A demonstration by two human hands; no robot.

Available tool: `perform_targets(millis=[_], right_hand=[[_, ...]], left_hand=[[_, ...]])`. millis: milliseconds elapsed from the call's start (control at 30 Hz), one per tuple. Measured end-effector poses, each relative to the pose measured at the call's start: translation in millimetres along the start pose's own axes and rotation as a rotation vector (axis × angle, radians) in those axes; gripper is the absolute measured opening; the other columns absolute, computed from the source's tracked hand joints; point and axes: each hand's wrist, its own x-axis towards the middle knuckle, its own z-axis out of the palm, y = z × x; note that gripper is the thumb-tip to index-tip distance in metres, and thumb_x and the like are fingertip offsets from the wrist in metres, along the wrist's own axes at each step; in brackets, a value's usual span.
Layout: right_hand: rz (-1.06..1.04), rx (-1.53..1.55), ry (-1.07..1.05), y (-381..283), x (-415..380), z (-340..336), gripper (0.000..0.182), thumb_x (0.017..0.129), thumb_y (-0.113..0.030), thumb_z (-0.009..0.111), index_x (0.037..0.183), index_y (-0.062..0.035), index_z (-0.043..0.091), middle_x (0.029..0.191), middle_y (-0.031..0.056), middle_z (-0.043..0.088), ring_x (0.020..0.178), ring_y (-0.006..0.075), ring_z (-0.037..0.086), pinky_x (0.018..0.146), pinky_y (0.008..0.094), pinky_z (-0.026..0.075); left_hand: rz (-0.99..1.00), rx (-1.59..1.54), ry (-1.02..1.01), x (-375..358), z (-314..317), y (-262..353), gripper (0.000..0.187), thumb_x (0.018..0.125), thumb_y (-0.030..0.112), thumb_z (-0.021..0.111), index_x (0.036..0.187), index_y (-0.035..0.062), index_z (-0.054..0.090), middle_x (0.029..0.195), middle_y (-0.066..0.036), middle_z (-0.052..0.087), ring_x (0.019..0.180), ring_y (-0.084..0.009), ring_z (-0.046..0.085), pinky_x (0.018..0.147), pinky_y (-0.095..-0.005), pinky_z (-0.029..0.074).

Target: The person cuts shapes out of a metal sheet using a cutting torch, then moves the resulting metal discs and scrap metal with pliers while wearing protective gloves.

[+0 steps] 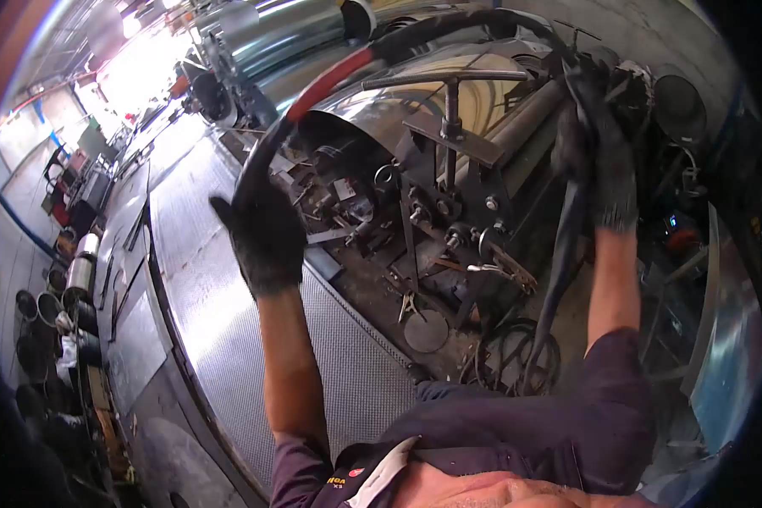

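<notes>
Both my hands wear black gloves and hold a thick black hose [449,25] that arcs overhead, with a red band [328,78] on its left part. My left hand [262,233] grips the hose's left end at mid-frame left. My right hand [597,144] clasps the hose at the upper right, where it bends down and hangs toward the floor. Beneath the arc stands a roll-forming machine [449,178] with a T-handle screw [449,80] and a curved shiny sheet-metal piece [381,106] in its rollers.
Perforated metal sheet [220,313] lies at left on a bench. Round metal ducts [288,34] are stacked at the top. Small duct pieces [80,262] and clutter line the far left. Coiled cable [516,356] and pliers [411,305] lie on the floor. A bent sheet [728,339] stands right.
</notes>
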Motion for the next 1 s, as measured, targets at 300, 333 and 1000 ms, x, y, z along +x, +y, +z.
perform_targets(millis=[300,333,1000], right_hand=[[0.118,-0.057,0.403,120,240,-141,0.024,0.105,-0.024,0.057,0.116,-0.0089,0.07,0.097,0.0075,0.069,0.078,0.021,0.063,0.069,0.0394,0.055],[0.156,-0.068,0.368,120,204,-101,0.023,0.103,-0.023,0.06,0.118,-0.0096,0.07,0.097,0.0053,0.069,0.078,0.0197,0.063,0.068,0.0374,0.054],[0.332,-1.078,-0.023,281,-32,7,0.038,0.103,-0.031,0.06,0.128,-0.003,0.065,0.126,0.019,0.065,0.11,0.0322,0.062,0.098,0.0435,0.05]], left_hand=[[-0.451,-0.631,0.322,150,-10,-139,0.073,0.102,0.056,0.053,0.14,-0.0063,0.055,0.138,-0.017,0.063,0.12,-0.0261,0.063,0.107,-0.0365,0.045],[-0.411,-0.614,0.21,144,-18,-146,0.078,0.101,0.06,0.05,0.142,-0.0066,0.053,0.137,-0.016,0.064,0.109,-0.0251,0.066,0.1,-0.0357,0.05],[-1.345,-0.952,0.46,-188,-48,-219,0.057,0.089,0.062,0.064,0.115,0.0109,0.063,0.09,-0.005,0.066,0.065,-0.0182,0.058,0.054,-0.0308,0.048]])
